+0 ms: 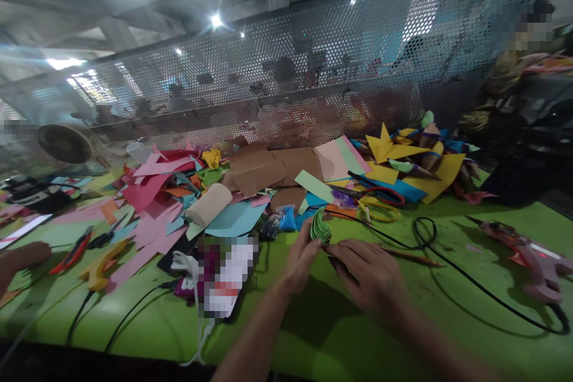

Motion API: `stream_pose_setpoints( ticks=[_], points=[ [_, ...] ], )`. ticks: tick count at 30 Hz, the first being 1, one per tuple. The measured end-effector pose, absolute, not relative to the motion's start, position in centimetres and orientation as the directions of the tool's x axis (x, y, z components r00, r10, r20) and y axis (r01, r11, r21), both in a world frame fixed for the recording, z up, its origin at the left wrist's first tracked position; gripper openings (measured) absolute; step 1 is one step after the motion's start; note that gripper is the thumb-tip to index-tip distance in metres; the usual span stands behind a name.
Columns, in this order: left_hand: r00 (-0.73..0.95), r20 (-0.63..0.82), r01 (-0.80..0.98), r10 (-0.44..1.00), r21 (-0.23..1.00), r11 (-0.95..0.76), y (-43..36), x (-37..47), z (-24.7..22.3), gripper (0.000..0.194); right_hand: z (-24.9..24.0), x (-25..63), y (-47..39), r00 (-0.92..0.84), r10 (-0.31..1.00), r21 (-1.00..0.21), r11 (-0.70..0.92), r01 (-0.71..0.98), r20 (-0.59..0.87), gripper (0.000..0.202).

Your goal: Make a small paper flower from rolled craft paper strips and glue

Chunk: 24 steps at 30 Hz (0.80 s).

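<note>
Near the middle of the green table, my left hand (301, 255) is closed on a green ridged paper piece (320, 225), held upright between thumb and fingers. Just to its right, my right hand (369, 268) has its fingers bent together close to the base of that piece; what they grip, if anything, is hidden. A thin brown stick (416, 256) lies to the right, its near end behind my right hand. Above both hands are red-handled scissors (387, 194), yellow-handled scissors (380, 210) and a blue packet (287, 219).
A pink glue gun (532, 262) with a black cable lies right. Paper sheets (255, 170) and yellow paper shapes (389, 149) line the back. To the left are a paper roll (209, 205), a phone (230, 280), a yellow glue gun (101, 268), red pliers (74, 253) and another person's hand (33, 253).
</note>
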<state>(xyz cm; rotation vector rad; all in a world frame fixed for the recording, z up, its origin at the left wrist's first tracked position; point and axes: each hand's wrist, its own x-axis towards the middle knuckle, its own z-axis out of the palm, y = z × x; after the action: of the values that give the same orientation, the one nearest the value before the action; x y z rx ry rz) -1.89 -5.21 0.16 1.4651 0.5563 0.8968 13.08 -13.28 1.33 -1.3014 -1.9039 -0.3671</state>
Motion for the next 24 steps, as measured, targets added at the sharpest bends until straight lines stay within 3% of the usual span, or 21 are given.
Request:
stream_pose_setpoints(
  ticks=[9, 16, 21, 24],
  points=[
    [0.578, 0.202, -0.151, 0.791, 0.979, -0.140, -4.8, -1.9, -0.8, 0.055, 1.6, 13.1, -13.4, -0.143, 0.646, -0.200, 0.428, 0.882, 0.750, 0.020],
    [0.581, 0.228, -0.149, 0.781, 0.974, -0.173, -5.0, -2.0, -0.5, 0.057, 2.3, 16.4, -15.3, -0.025, 0.692, -0.303, 0.348, 0.887, 0.721, 0.019],
    [0.558, 0.254, -0.152, 0.790, 0.967, -0.204, -5.0, -2.1, -0.6, 0.057, 2.2, 24.2, -19.1, 0.122, 0.658, -0.202, 0.047, 0.978, 0.743, 0.021],
    [0.564, 0.261, -0.163, 0.784, 0.965, -0.204, -4.9, -2.1, -0.6, 0.057, 1.0, 29.8, -22.0, 0.268, 0.626, -0.222, -0.152, 0.963, 0.732, 0.040]
  ],
)
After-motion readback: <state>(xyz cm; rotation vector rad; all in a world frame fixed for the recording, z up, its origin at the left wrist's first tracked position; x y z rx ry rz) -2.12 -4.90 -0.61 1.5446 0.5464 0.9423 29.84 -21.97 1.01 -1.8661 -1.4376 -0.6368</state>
